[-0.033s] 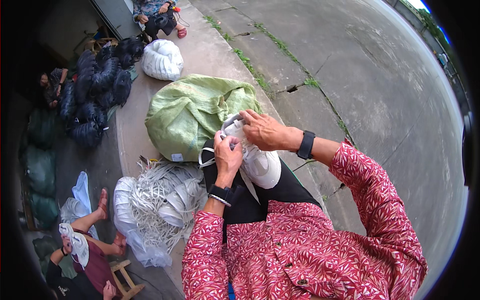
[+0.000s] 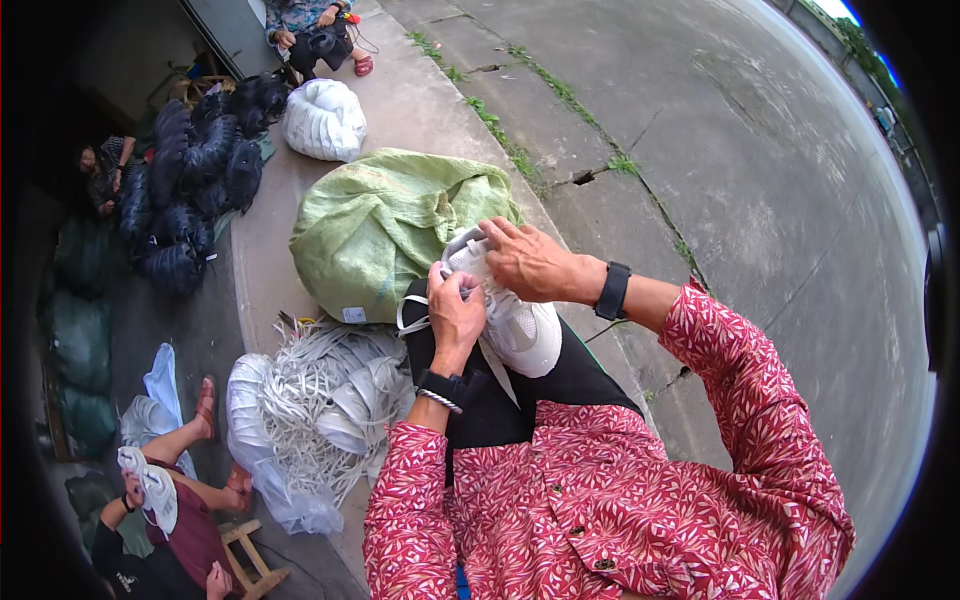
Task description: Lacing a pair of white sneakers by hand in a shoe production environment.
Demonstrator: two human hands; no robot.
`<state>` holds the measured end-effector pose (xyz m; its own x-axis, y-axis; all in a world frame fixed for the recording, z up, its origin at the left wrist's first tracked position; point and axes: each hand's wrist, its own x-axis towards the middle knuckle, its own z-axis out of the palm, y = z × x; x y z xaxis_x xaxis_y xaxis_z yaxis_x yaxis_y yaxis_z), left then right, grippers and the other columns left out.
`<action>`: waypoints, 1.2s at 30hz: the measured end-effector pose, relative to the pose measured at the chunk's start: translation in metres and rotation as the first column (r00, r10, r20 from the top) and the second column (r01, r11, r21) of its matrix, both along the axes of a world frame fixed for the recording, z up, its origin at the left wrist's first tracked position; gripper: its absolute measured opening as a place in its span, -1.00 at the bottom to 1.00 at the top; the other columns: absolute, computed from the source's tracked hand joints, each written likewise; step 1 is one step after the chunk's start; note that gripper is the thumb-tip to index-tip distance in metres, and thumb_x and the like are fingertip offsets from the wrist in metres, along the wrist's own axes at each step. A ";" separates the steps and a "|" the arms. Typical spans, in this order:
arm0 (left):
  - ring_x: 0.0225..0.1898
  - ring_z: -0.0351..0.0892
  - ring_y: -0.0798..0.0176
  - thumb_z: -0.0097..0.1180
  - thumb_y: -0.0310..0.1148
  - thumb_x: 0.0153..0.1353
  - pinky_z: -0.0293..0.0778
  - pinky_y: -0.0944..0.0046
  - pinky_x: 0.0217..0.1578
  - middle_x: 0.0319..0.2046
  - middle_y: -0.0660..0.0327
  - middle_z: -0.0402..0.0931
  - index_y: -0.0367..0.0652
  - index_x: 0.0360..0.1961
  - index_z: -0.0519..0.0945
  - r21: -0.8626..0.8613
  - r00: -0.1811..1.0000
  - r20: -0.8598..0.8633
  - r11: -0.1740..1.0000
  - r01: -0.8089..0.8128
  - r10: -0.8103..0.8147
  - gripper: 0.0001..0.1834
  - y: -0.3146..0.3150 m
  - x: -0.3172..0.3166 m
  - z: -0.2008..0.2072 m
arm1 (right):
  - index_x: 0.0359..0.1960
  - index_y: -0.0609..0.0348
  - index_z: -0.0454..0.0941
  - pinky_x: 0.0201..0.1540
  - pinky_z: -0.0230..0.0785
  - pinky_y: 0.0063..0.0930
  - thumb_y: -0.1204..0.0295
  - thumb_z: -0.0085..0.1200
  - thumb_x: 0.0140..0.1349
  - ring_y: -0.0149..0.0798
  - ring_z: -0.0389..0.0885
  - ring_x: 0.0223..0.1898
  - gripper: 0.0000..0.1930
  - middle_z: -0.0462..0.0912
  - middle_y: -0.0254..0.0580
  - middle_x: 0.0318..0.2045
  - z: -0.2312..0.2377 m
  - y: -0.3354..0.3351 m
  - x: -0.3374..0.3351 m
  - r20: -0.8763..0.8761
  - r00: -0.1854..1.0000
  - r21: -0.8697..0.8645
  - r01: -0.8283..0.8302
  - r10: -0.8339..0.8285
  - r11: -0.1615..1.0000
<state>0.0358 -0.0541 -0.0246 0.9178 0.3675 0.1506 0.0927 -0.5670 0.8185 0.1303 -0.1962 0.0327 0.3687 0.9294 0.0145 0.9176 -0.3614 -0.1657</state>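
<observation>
A white sneaker (image 2: 528, 338) rests across my black-trousered lap, its toe pointing toward me. My left hand (image 2: 457, 312) is closed in a pinch at the left side of its lacing, and a white shoelace (image 2: 408, 322) loops out beside it. Over the upper part of the shoe, near the tongue, my right hand (image 2: 528, 262) has its fingers curled and pressed on the shoe; its fingertips are partly hidden. Just beyond the shoe lies a green woven sack (image 2: 375, 225).
A clear bag of white laces and shoe parts (image 2: 320, 400) sits at my left. Farther off are a white bundle (image 2: 325, 120) and a heap of black shoe parts (image 2: 195, 170). One co-worker at lower left holds white shoes (image 2: 155, 490); two others sit farther back.
</observation>
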 end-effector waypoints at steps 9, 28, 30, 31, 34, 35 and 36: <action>0.00 0.34 -0.27 0.10 -0.46 -0.10 0.27 0.04 0.05 -0.06 -0.30 0.32 -0.31 -0.51 0.52 0.260 1.000 -0.012 0.966 0.010 -0.008 -0.88 -0.006 0.002 0.010 | -0.43 0.31 0.55 -0.09 0.32 -0.12 0.43 0.03 -0.06 0.04 0.29 0.09 -0.80 0.30 0.23 0.05 -0.010 0.001 0.003 0.061 0.998 0.026 0.026 -0.027 0.999; -0.17 0.47 0.26 0.10 -0.46 0.06 0.39 0.28 -0.14 -0.27 0.17 0.46 -0.26 -0.42 0.55 -0.197 0.997 0.047 0.978 0.062 -0.054 -0.91 0.031 -0.016 0.025 | -0.36 0.21 0.40 -0.27 0.42 -0.51 0.33 -0.02 0.26 -0.32 0.58 -0.19 -0.81 0.55 -0.10 -0.12 0.001 -0.048 0.016 -0.887 0.459 0.303 0.657 -0.048 0.691; -0.22 0.47 0.18 0.13 -0.45 0.03 0.38 0.24 -0.18 -0.33 0.16 0.45 -0.24 -0.44 0.54 0.046 0.994 0.063 0.995 0.090 -0.093 -0.91 0.029 -0.022 0.026 | -0.28 0.23 0.38 -0.40 0.44 -0.59 0.34 -0.10 0.31 -0.36 0.62 -0.35 -0.82 0.59 -0.13 -0.23 0.004 -0.035 0.004 -0.974 0.069 0.190 0.769 0.216 0.610; -0.27 0.46 0.10 0.16 -0.44 0.00 0.38 0.20 -0.22 -0.38 0.15 0.44 -0.22 -0.47 0.53 0.285 0.987 0.074 0.952 0.115 -0.141 -0.90 0.027 -0.024 0.027 | -0.28 0.23 0.38 -0.40 0.44 -0.59 0.34 -0.10 0.31 -0.36 0.62 -0.35 -0.82 0.59 -0.13 -0.23 0.006 -0.030 0.000 -0.973 0.070 0.193 0.771 0.220 0.608; -0.31 0.38 0.01 0.21 -0.42 -0.07 0.29 0.08 -0.26 -0.45 0.13 0.39 -0.19 -0.54 0.48 0.317 0.985 0.035 0.937 0.149 -0.169 -0.86 0.025 -0.026 0.021 | -0.29 0.18 0.38 -0.52 0.41 -0.63 0.42 -0.14 0.31 -0.40 0.59 -0.48 -0.89 0.58 -0.20 -0.44 0.007 -0.021 -0.006 -0.900 -0.311 -0.064 0.789 0.306 0.611; -0.32 0.38 0.01 0.21 -0.41 -0.07 0.29 0.07 -0.29 -0.47 0.14 0.38 -0.18 -0.56 0.47 0.330 0.982 0.021 0.928 0.172 -0.189 -0.86 0.025 -0.026 0.019 | -0.29 0.18 0.38 -0.52 0.41 -0.63 0.42 -0.14 0.31 -0.40 0.59 -0.48 -0.89 0.58 -0.20 -0.44 0.003 -0.023 -0.002 -0.899 -0.310 -0.062 0.789 0.310 0.611; -0.33 0.38 0.01 0.21 -0.41 -0.08 0.27 0.06 -0.32 -0.49 0.15 0.37 -0.16 -0.60 0.45 0.280 0.980 0.031 0.943 0.181 -0.197 -0.84 0.028 -0.025 0.016 | -0.31 0.17 0.38 -0.56 0.36 -0.67 0.42 -0.15 0.31 -0.46 0.51 -0.56 -0.90 0.53 -0.28 -0.52 -0.004 -0.029 0.007 -0.911 -0.270 -0.028 0.795 0.312 0.606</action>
<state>0.0109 -0.0260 -0.0083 0.9531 0.1246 0.2759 -0.0811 -0.7729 0.6293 0.1372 -0.2253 0.0291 0.6474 0.6676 -0.3678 -0.6247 0.1884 -0.7578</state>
